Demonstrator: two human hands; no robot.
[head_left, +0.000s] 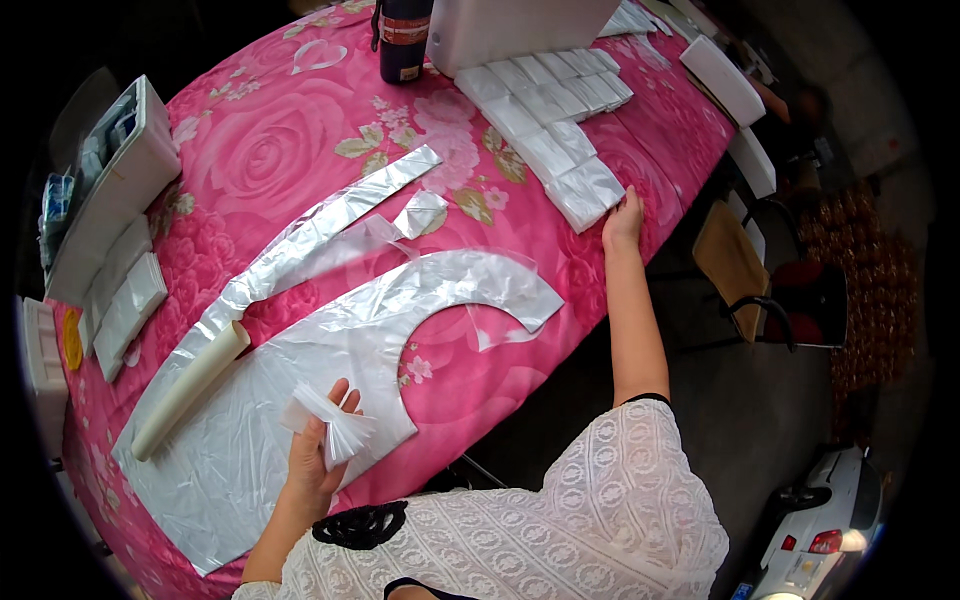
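My left hand [318, 455] is closed around a small bundle of thin white sheets [332, 418], pinched in the middle so its ends fan out. Below that hand spreads a large piece of clear-white plastic film [240, 460] with a curved cutout, like an apron. At the far right, my right hand [624, 220] has its fingers closed at the near corner of a folded plastic packet [588, 200]. This packet ends an overlapping row of similar folded packets [520, 115]. A pale tube [190, 392] rests on the film, beside a long folded strip of film [330, 220].
A pink floral cloth [260, 150] covers the table. A dark bottle [403, 45] and a white box [515, 30] stand at the back. On the left are an open white foam box [115, 190] and stacked folded packets [130, 305]. A chair [735, 265] stands beyond the right edge.
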